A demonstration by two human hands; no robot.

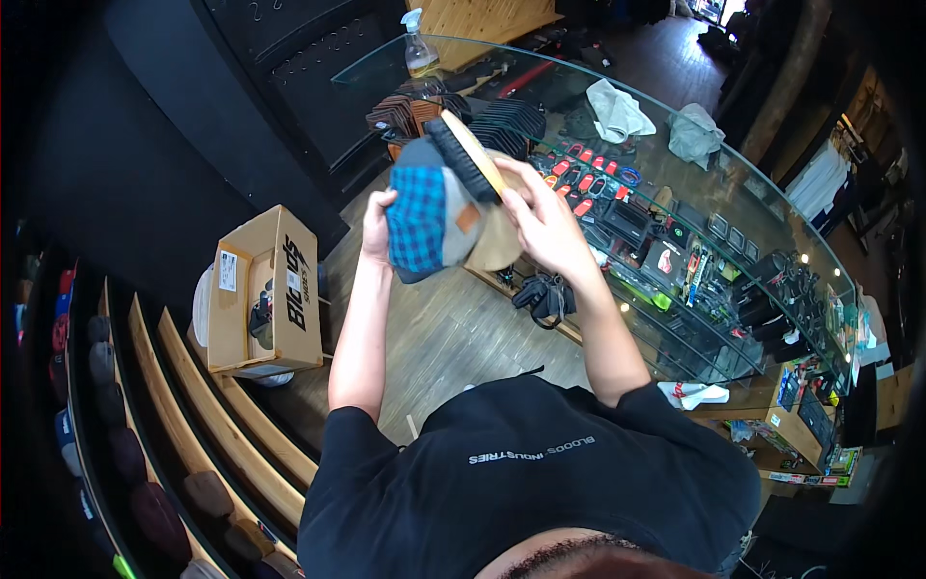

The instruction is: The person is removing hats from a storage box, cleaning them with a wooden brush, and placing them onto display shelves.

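Black walls (145,145) sink into the dark rim of the view at far left, where caps (158,519) line curving wooden shelves (183,400), the outermost ones too dim and bent to tell apart. Next comes an open cardboard box (297,289) on the floor (449,333); only part of its dark contents shows past the flaps. At centre left, the left hand (377,220) grips the blue checked cap (419,217) by its side, raised above the floor; the thumb shows, while the other fingers are mostly hidden behind the crown. Behind the cap, a clear spray bottle (422,56) stands near the far end of the glass tabletop (664,172). Beside the cap's grey front, with its brown patch and tan brim, the right hand (542,220) has its fingers closed on a wooden brush (473,154), covering the lower end; the black bristles face the crown, and whether they touch it is hard to tell. Farther right, two pale cloths (619,112) lie crumpled on the tabletop, above rows of red-and-black items (585,183) seen through the glass. Glare and crowding blur the goods at the right, and the dark rim cuts off the rest.
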